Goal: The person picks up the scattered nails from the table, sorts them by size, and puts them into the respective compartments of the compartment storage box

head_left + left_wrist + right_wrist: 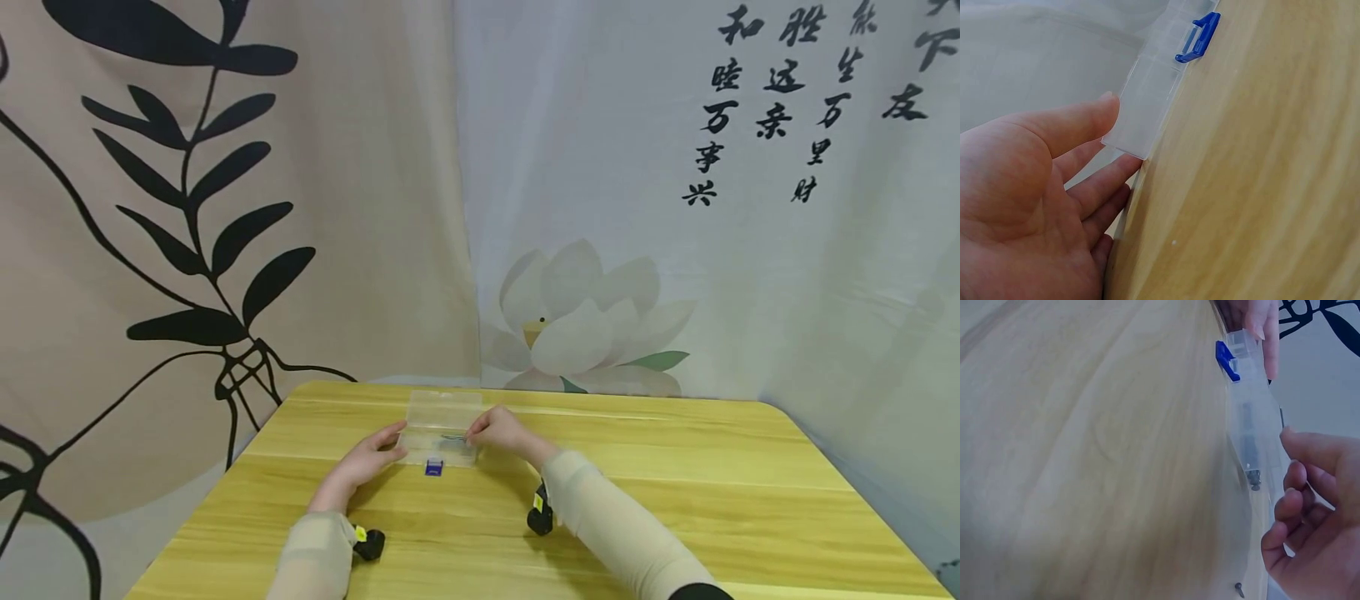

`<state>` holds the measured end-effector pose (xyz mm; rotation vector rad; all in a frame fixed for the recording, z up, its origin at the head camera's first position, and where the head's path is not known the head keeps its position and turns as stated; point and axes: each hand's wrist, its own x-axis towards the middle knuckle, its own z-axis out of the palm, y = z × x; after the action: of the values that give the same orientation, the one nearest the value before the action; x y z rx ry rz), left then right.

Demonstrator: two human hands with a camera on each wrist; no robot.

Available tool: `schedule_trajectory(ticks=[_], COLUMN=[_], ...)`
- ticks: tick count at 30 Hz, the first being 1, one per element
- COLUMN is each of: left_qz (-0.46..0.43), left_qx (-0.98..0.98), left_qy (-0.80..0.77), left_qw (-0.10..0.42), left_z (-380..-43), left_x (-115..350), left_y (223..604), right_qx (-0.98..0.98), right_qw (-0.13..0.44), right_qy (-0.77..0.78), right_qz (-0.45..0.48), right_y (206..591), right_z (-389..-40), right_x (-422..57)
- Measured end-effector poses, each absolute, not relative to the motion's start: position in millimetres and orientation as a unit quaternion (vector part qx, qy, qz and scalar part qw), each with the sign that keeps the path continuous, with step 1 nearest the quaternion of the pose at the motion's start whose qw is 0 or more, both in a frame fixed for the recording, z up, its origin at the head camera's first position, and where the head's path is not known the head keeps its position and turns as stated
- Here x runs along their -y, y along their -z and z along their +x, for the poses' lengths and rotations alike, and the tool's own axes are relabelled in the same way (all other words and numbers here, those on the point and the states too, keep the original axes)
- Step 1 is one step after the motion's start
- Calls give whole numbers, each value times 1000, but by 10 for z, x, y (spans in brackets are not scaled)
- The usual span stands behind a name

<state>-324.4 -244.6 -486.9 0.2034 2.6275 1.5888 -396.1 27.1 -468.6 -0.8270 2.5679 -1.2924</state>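
A clear plastic box (437, 457) with a blue latch (434, 468) stands on the table, its lid (444, 408) tipped back. At its left end my left hand (369, 460) touches the side, thumb and fingers nearly straight; in the left wrist view the fingertips (1110, 107) lie right at the box corner. My right hand (504, 432) is over the right end of the box. Its thumb and forefinger pinch a thin dark screw (1282, 417), which points left over the box; its head is hidden. Grey screws (1254, 479) show through the box's right end.
A loose screw (1239, 589) lies on the wooden table (675, 492) to the right of the box. Behind the table hangs a printed curtain (375, 208). Black wrist cameras (540, 510) hang beside both forearms.
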Motion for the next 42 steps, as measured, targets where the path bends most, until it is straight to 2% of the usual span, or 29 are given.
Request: schedule_trajectory(ticks=[14,19,26,42], left_qz=[67,62,62,61], left_qx=[-850,-852,-854,-860], left_qy=[-521,-519,-515,-505], left_qw=[34,35,35,34], left_z=[-3298,-3288,-3262,-3265], left_x=[2398,2391,2407,2431], left_y=[4895,4884,4874,4864], right_qx=[-862,-864,-864,-869], right_qw=[66,52,64,66], right_qy=[421,416,433,440], right_qz=[-275,-278,-248,-215], right_y=[4656,4594,4541,4789], right_z=[-3959,-4009,-4056,-4118], right_x=[-368,-520,-838,-1322])
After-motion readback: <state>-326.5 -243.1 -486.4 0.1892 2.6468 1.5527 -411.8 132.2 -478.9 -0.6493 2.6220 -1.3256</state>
